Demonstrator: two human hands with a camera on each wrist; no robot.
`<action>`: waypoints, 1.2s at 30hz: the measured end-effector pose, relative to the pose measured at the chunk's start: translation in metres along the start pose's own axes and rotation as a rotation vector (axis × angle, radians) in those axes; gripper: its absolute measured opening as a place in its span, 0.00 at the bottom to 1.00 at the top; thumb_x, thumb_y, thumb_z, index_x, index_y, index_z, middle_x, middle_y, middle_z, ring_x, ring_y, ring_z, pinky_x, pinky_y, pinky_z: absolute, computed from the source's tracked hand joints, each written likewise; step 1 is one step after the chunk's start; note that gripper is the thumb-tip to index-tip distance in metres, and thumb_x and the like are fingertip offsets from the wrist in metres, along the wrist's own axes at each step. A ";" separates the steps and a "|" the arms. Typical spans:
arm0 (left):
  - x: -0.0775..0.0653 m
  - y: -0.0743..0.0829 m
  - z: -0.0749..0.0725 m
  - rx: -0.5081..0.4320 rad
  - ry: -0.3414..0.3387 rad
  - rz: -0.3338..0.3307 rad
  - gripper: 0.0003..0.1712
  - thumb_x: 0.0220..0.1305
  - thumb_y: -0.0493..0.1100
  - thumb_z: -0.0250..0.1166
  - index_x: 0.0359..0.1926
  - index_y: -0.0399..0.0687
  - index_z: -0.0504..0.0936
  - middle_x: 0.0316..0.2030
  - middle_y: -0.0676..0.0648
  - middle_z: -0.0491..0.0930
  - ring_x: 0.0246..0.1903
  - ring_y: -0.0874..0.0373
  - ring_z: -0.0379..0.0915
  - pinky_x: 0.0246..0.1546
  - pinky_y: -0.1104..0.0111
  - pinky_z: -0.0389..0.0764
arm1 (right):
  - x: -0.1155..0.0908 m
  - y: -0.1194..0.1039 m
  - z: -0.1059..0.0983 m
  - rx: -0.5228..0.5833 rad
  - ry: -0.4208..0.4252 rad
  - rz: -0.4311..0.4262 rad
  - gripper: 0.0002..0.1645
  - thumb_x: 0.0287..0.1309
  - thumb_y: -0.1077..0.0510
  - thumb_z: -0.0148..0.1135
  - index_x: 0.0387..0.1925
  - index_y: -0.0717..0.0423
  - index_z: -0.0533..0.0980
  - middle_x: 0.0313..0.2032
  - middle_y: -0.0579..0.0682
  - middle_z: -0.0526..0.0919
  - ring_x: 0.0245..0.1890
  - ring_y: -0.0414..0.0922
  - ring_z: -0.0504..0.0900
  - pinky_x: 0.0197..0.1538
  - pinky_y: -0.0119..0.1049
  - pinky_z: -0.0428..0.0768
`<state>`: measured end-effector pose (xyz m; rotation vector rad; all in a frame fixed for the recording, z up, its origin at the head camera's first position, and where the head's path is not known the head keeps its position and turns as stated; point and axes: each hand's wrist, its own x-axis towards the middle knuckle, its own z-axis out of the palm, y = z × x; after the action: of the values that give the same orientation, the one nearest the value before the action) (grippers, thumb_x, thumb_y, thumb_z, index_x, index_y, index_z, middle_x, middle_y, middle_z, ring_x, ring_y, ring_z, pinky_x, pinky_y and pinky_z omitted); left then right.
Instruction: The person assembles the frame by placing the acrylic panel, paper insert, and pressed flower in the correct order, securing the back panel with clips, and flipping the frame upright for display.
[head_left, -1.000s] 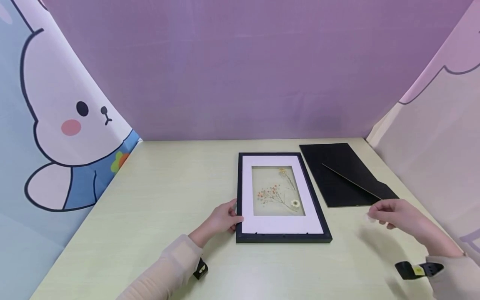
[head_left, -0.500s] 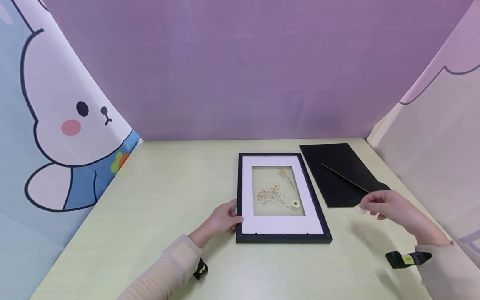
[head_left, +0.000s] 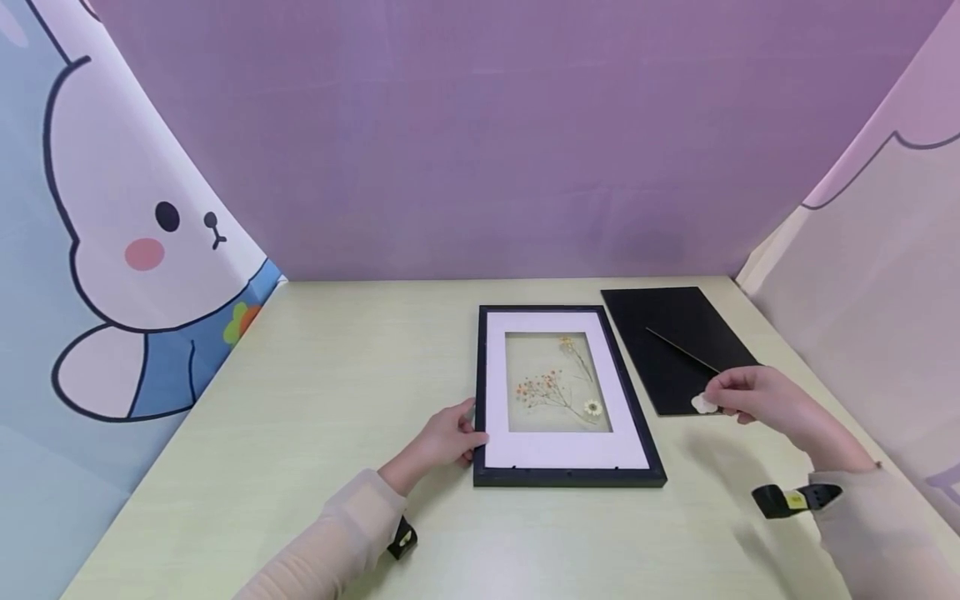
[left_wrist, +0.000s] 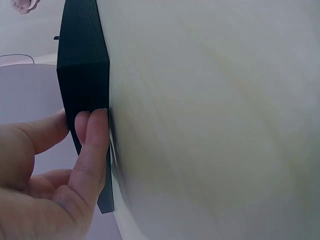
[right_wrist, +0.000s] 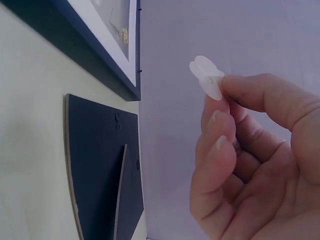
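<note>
A black picture frame with a white mat lies face up on the table. Inside its window are dried flowers: an orange sprig, a yellow bloom and a white daisy. My left hand grips the frame's left edge, thumb on top and fingers against the side, as the left wrist view also shows. Between thumb and forefinger, my right hand pinches a small white pressed flower with rounded petals. That hand hovers over the near right part of the black backboard.
The backboard lies right of the frame, its easel leg standing slightly up from it. Beneath everything is a pale wooden table. A purple cloth wall rises behind, with printed panels at both sides.
My right hand has moved left and a little away from me with the white flower, toward the picture frame. My left hand and the frame have stayed in place.
</note>
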<state>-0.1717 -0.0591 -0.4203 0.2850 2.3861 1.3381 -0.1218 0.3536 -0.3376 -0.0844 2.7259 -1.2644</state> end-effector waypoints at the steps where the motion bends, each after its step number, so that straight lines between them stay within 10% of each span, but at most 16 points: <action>1: 0.000 0.000 0.000 -0.002 0.000 -0.001 0.40 0.60 0.36 0.62 0.68 0.36 0.53 0.28 0.44 0.70 0.22 0.55 0.72 0.23 0.67 0.79 | 0.001 -0.001 0.000 0.003 -0.004 -0.003 0.14 0.60 0.59 0.57 0.39 0.70 0.76 0.25 0.48 0.75 0.25 0.40 0.72 0.29 0.31 0.75; 36: 0.000 0.001 0.000 -0.009 -0.004 0.002 0.40 0.59 0.35 0.63 0.68 0.36 0.54 0.28 0.44 0.70 0.21 0.56 0.72 0.23 0.66 0.79 | 0.057 -0.030 0.026 0.069 -0.038 -0.035 0.17 0.60 0.56 0.58 0.41 0.69 0.76 0.30 0.51 0.77 0.28 0.42 0.74 0.32 0.35 0.76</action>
<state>-0.1717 -0.0585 -0.4200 0.2876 2.3767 1.3484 -0.1743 0.3088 -0.3367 -0.1477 2.6567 -1.3509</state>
